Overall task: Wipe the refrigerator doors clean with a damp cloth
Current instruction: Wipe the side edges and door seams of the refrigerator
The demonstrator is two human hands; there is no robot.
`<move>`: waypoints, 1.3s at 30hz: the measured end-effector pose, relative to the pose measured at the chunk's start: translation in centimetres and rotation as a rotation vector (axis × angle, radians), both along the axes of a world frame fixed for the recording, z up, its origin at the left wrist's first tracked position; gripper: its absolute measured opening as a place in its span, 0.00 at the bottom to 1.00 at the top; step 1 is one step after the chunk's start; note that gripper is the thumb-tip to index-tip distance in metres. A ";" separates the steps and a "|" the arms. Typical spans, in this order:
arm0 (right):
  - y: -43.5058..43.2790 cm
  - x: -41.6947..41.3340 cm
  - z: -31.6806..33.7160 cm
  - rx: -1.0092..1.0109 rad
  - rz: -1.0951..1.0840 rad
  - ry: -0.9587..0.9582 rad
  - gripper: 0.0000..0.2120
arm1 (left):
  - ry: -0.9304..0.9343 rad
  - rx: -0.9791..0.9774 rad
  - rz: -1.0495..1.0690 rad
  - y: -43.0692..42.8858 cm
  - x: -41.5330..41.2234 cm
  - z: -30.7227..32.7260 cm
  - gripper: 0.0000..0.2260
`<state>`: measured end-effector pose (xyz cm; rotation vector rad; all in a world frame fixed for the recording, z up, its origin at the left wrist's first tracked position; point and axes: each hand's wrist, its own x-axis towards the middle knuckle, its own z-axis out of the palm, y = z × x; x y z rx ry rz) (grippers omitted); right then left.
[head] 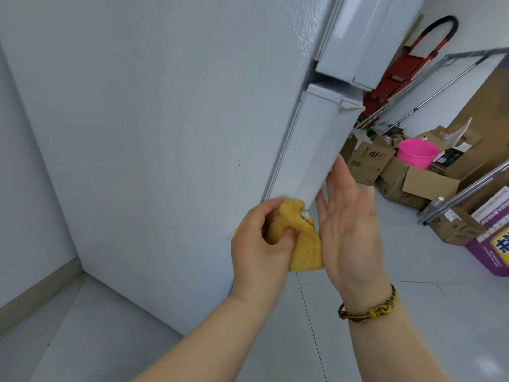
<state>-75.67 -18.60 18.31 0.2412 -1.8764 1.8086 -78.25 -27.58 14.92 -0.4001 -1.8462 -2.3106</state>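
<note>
Looking down from the head view, the frame takes in a white refrigerator [165,133] seen from its side panel, which fills the left and centre. Two doors show edge-on along the panel's right margin: the upper door [352,37] at top and the lower door [311,150] beneath it, with a dark gap between them.

The left hand [256,241] grips a bunched yellow cloth [305,244], fingers and thumb curled round its upper folds; the rest of the cloth hangs below the fist. The cloth sits at the bottom corner of the lower door, its top fold either against that corner or just short of it; which of the two cannot be told.

The right hand [349,224] is open, fingers straight and together, palm turned toward the cloth and just beside it. Its fingertips lie over the lower door's front edge, and contact there cannot be told. A braided yellow-and-brown bracelet [369,310] circles the right wrist.

Pale tiles cover the floor [454,312]. Background, right: stacked cardboard boxes [429,183], a pink bucket [416,154] standing among them, a red hand truck [396,70] leaning at the wall behind the refrigerator, a slanting metal pole [440,89], and a purple printed box [493,244] at the frame's right edge. Left: a wall [27,188] meets the floor along a beige skirting strip.
</note>
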 end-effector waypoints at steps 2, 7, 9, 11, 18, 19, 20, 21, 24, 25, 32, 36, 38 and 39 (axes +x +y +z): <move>0.2 0.3 0.2 -0.045 0.025 -0.030 0.32 | 0.113 -0.006 0.019 -0.2 -0.8 3.1 0.20; 0.3 0.4 0.9 0.035 -0.007 -0.026 0.34 | 0.401 -0.081 0.012 -0.4 -2.1 9.1 0.19; 0.4 0.5 0.9 0.050 -0.002 -0.006 0.40 | 0.399 -0.127 -0.008 -0.5 -1.9 7.9 0.20; 0.5 0.4 0.5 0.016 0.024 -0.028 0.44 | 0.348 -0.161 -0.019 -0.6 -1.8 4.9 0.21; 0.1 0.5 -5.0 0.063 -0.144 -0.123 0.35 | 0.096 -0.341 -0.058 -1.2 -1.4 -9.5 0.17; 0.2 0.6 -6.1 0.048 -0.160 -0.147 0.35 | 0.077 -0.358 -0.052 -1.2 -1.3 -11.1 0.15; 0.2 0.7 -7.4 0.025 -0.170 -0.172 0.35 | 0.056 -0.374 -0.043 -1.0 -1.0 -12.8 0.14; 0.2 0.9 -8.3 0.009 -0.168 -0.198 0.36 | 0.029 -0.382 -0.030 -0.9 -0.7 -14.2 0.14; -0.3 0.6 -12.2 0.055 -0.165 -0.250 0.40 | 0.002 -0.398 -0.003 -0.5 -0.4 -17.9 0.13; -0.6 0.5 -13.0 0.060 -0.178 -0.263 0.40 | 0.028 -0.410 -0.001 -0.4 -0.5 -18.4 0.14; -1.6 0.8 -19.3 -0.010 -0.236 -0.462 0.40 | -0.350 -0.346 -0.061 -2.6 -0.7 -23.0 0.11; -0.9 0.4 -20.7 -0.006 -0.255 -0.452 0.36 | -0.745 -0.274 -0.031 -2.0 -0.9 -28.6 0.10; -0.7 0.2 -21.3 0.005 -0.258 -0.446 0.35 | -0.952 -0.191 -0.048 -1.2 -0.7 -31.4 0.07; -0.8 0.3 -21.5 0.007 -0.267 -0.441 0.36 | -1.036 -0.116 -0.073 -0.8 -0.6 -32.2 0.05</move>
